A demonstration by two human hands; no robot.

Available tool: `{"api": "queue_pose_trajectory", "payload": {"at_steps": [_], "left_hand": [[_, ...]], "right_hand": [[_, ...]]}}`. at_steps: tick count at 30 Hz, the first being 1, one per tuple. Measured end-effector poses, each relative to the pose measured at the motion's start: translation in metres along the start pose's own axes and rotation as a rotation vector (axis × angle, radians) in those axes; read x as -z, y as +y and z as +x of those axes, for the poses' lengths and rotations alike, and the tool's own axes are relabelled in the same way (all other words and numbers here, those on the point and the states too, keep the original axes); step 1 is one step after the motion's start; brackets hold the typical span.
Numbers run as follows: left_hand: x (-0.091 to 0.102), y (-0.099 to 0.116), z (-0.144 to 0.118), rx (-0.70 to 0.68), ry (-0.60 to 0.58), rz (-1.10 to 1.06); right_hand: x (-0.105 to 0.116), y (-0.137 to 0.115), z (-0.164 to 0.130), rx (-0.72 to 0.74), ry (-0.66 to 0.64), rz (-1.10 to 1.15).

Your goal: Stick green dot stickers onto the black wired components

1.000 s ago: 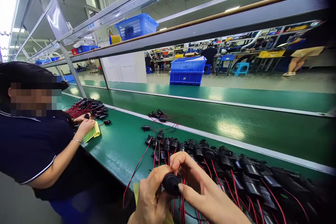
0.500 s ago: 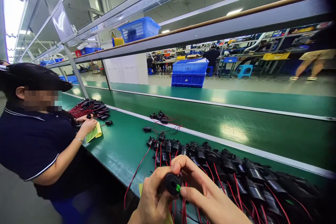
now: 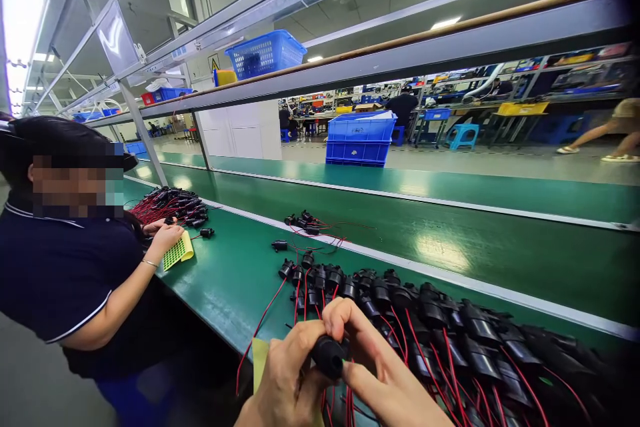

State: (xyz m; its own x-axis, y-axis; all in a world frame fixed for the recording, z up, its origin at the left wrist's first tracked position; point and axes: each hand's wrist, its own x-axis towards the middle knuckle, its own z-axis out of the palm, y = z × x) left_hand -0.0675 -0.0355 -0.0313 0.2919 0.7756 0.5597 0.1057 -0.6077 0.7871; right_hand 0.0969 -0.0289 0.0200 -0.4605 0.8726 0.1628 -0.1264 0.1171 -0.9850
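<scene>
Both my hands hold one black round socket part [image 3: 329, 355] with red wires at the bottom middle. My left hand [image 3: 283, 380] grips its left side, and my right hand [image 3: 385, 373] pinches its right side with thumb and fingers. A yellow sheet [image 3: 260, 359] lies under my left hand. Just beyond, a long heap of the same black parts with red wires [image 3: 440, 333] spreads along the green bench [image 3: 230, 273].
A co-worker sits at the left, a hand [image 3: 165, 237] on a yellow sticker sheet [image 3: 177, 251] beside another pile of parts [image 3: 173, 205]. A few loose parts [image 3: 305, 221] lie on the conveyor belt [image 3: 450, 240]. Blue crates [image 3: 359, 137] stand behind; a blue basket [image 3: 264, 52] sits on the overhead shelf.
The green dot seen on the part's face half a second ago is now hidden. My fingers have shifted on the part, turning it a little. The co-worker's head has moved slightly.
</scene>
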Motion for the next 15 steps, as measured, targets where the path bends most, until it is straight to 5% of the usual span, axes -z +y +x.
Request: {"api": "queue_pose_trajectory", "payload": {"at_steps": [7,12,15], "left_hand": [[0.009,0.006,0.005,0.226,-0.033,-0.282],[0.014,0.010,-0.001,0.262,-0.078,-0.245],[0.014,0.011,-0.004,0.258,-0.087,-0.262]], "right_hand": [[0.024,-0.008,0.006,-0.024,-0.104,-0.172],[0.024,-0.021,0.006,0.566,0.042,-0.650],[0.021,-0.021,0.005,0.730,-0.021,-0.828]]}}
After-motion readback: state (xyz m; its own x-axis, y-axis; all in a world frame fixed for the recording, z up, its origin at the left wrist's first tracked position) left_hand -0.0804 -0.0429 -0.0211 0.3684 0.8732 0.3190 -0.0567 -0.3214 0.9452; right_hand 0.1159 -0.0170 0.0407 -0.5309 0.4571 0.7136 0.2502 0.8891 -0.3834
